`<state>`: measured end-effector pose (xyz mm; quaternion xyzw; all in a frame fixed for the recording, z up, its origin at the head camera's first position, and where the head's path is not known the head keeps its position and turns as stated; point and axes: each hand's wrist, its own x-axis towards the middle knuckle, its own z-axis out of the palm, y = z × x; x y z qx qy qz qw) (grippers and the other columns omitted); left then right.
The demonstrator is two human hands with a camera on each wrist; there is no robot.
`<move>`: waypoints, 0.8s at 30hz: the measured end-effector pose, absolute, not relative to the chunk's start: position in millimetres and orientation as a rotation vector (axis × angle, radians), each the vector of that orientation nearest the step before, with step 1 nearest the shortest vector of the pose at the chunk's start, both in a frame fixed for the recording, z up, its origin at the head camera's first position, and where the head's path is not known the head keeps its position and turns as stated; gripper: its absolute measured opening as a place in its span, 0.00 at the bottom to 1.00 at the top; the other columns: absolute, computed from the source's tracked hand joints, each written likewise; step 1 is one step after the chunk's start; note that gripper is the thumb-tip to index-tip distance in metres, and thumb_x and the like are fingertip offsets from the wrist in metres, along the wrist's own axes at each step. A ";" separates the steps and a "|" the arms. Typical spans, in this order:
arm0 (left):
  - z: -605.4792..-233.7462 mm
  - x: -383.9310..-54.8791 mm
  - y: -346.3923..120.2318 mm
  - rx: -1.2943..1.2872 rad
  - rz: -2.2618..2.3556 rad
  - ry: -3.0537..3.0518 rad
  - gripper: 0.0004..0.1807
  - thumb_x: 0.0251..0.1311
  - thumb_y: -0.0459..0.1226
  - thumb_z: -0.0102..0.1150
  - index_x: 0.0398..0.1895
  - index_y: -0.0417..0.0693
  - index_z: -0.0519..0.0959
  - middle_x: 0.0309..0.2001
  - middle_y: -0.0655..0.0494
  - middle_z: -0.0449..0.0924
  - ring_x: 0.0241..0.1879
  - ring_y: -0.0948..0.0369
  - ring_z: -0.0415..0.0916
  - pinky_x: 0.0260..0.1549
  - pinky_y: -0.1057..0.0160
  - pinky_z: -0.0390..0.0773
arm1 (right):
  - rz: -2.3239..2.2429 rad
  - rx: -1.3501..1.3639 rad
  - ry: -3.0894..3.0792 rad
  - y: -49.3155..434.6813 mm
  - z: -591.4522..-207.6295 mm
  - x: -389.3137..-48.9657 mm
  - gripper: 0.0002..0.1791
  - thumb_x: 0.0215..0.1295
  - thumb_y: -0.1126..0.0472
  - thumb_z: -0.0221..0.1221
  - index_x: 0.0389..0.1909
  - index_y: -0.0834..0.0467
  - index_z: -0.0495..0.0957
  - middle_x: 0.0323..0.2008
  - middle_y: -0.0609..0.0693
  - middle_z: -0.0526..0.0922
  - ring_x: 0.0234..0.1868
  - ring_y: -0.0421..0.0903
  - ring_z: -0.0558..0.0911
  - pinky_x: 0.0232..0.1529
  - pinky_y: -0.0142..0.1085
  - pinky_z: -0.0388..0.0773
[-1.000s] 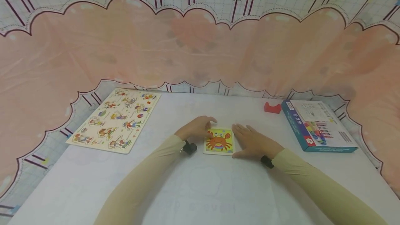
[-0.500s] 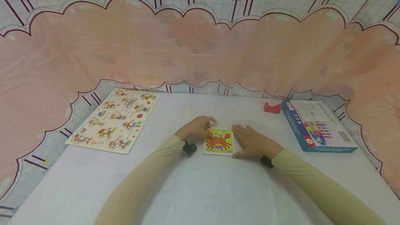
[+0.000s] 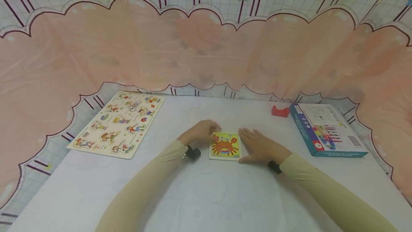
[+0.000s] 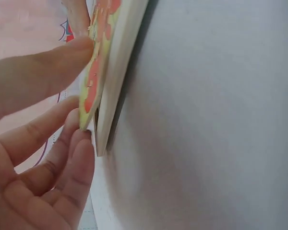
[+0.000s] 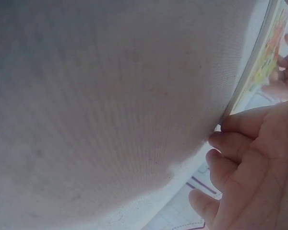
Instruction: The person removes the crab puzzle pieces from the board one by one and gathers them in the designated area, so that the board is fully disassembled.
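A small square crab puzzle (image 3: 226,149) lies on the white table between both hands. My left hand (image 3: 203,131) is at its upper left corner. In the left wrist view, the thumb presses on the face of a yellow-and-red puzzle piece (image 4: 92,91) while curled fingertips meet its edge from the other side. That piece tilts up slightly, with a narrow gap between its end and the pale wooden puzzle tray (image 4: 119,72). Spread along the right side, my right hand (image 3: 262,148) has its fingers extended; its index fingertip touches the tray's edge in the right wrist view.
To the left lies a large wooden board (image 3: 119,124) with cartoon figures. A blue-and-white box (image 3: 328,130) sits on the right, beside a red notched block (image 3: 280,111). A patterned pink cloth (image 3: 206,53) hangs behind the table (image 3: 199,196).
My left hand has shifted slightly left, and its outstretched finger has curled down toward the puzzle's corner. The right hand has kept its place.
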<state>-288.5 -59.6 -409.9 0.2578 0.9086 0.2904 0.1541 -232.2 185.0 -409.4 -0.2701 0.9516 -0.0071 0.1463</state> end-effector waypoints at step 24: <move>-413.2 -283.4 -63.7 0.626 0.919 2.634 0.20 0.46 0.32 0.69 0.47 0.45 0.81 0.45 0.51 0.80 0.43 0.57 0.76 0.46 0.61 0.76 | 0.010 -0.873 2.735 182.0 -401.7 -232.9 0.57 0.51 0.25 0.52 0.74 0.53 0.45 0.75 0.49 0.47 0.76 0.48 0.46 0.73 0.50 0.43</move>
